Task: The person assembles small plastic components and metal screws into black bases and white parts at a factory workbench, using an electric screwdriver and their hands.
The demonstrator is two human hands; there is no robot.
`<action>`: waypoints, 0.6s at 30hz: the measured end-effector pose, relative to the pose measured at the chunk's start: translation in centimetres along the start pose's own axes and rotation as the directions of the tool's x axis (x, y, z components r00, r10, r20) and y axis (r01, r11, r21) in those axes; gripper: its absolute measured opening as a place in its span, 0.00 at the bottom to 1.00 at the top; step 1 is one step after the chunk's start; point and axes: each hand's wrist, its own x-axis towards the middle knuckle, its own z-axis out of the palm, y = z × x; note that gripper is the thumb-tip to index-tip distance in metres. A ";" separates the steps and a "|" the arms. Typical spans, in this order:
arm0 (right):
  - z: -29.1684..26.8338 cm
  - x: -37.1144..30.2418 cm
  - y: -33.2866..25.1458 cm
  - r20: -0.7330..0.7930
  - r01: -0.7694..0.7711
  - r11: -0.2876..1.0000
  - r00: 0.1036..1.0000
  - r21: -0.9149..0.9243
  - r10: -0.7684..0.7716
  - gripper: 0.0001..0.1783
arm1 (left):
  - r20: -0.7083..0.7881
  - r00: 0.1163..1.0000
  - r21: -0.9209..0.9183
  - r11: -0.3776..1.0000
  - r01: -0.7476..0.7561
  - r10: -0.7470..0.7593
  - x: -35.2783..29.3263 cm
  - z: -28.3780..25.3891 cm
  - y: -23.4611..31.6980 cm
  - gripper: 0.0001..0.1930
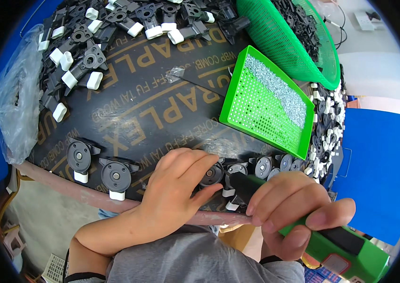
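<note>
My left hand [176, 181] rests at the table's near edge, thumb and forefinger curved around a black round plastic part [211, 175] and steadying it on the tabletop. My right hand [294, 207] is wrapped around a green and black electric screwdriver [351, 247], whose dark nose points left toward that part. Whether its tip touches the part is hard to make out. Just right of the held part stand several similar black discs with brackets [263, 167]. Left of my left hand lie two more black wheel-like parts [116, 176] with white tabs.
A green perforated tray [256, 123] of small silver screws lies beyond my right hand. Behind it leans a green mesh basket [280, 45] of black parts. Black brackets with white ends [87, 59] pile up far left, beside a clear plastic bag [18, 99].
</note>
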 end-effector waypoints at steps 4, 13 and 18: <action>1.5 0.1 -0.8 -0.207 -0.184 0.980 0.964 -0.080 0.164 0.14 | 0.022 0.999 0.005 0.999 0.041 -0.042 0.0 -0.3 0.3 0.26; -3.3 2.1 -0.5 -0.363 0.017 0.995 0.930 -0.102 -0.053 0.11 | 0.048 0.998 0.048 0.998 -0.039 0.037 -0.1 0.2 0.3 0.33; -5.4 2.2 4.4 -0.410 -0.008 0.988 0.910 -0.152 -0.056 0.10 | 0.066 0.998 0.010 1.000 -0.002 0.001 -0.1 0.1 -0.2 0.37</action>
